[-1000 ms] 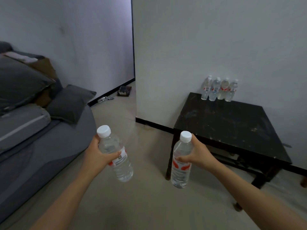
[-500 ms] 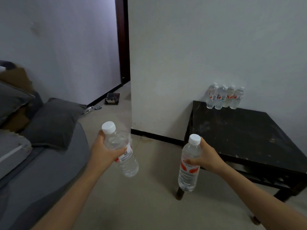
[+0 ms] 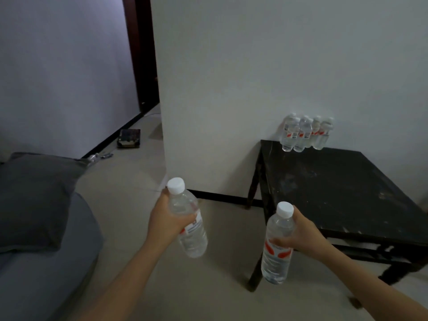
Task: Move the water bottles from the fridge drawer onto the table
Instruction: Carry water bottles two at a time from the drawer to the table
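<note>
Fingers of your left hand (image 3: 165,222) clamp one water bottle (image 3: 192,239), those of your right hand (image 3: 305,237) a second bottle (image 3: 276,262); stand both upright on the bench (image 3: 335,186) beside the bottle row (image 3: 305,134).

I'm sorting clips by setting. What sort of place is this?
Likely a room in a home: a grey sofa or bed with a cushion at left, a low black table bearing water bottles by the white wall, and a dark door frame beyond.
</note>
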The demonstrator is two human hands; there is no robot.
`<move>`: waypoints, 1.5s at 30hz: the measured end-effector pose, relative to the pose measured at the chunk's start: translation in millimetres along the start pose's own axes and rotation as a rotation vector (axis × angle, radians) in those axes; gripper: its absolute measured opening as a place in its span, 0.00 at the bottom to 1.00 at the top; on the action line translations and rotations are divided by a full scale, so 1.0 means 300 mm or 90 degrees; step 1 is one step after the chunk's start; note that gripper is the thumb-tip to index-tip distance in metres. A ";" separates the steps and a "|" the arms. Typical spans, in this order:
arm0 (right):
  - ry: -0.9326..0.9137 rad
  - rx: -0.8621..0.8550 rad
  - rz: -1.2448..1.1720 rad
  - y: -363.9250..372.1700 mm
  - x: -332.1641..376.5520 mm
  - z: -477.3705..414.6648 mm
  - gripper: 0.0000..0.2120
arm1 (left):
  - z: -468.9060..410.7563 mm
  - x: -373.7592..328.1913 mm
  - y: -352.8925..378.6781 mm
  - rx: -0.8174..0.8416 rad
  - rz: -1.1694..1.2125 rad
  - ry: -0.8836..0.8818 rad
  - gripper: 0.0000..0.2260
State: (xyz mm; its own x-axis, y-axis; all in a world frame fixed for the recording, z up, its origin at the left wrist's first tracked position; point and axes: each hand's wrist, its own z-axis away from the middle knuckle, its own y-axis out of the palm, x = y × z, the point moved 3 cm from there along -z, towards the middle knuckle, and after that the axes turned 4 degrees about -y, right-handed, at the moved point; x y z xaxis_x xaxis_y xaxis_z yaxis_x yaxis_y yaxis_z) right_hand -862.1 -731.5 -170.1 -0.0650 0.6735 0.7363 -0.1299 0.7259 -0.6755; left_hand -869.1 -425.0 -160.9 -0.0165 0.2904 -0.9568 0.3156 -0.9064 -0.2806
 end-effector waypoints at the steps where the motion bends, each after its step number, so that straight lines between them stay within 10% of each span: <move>1: 0.004 0.001 -0.002 -0.006 -0.011 -0.036 0.31 | -0.042 -0.011 0.027 0.017 0.001 0.002 0.20; 33: 0.234 -0.273 -0.024 -0.176 -0.077 -1.336 0.29 | -1.734 -0.040 0.777 0.327 -0.026 0.111 0.21; 45: 0.435 -0.388 -0.051 -0.303 -0.294 -1.281 0.32 | -1.748 -0.112 1.297 0.555 0.018 0.152 0.18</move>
State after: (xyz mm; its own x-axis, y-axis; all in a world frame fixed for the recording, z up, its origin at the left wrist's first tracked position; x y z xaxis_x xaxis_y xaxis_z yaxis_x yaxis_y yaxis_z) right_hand -464.3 -803.2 -189.2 0.5465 0.4137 0.7281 0.4471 0.5911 -0.6714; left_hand -248.1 -626.7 -197.9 0.2085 0.2326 -0.9500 -0.5193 -0.7967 -0.3091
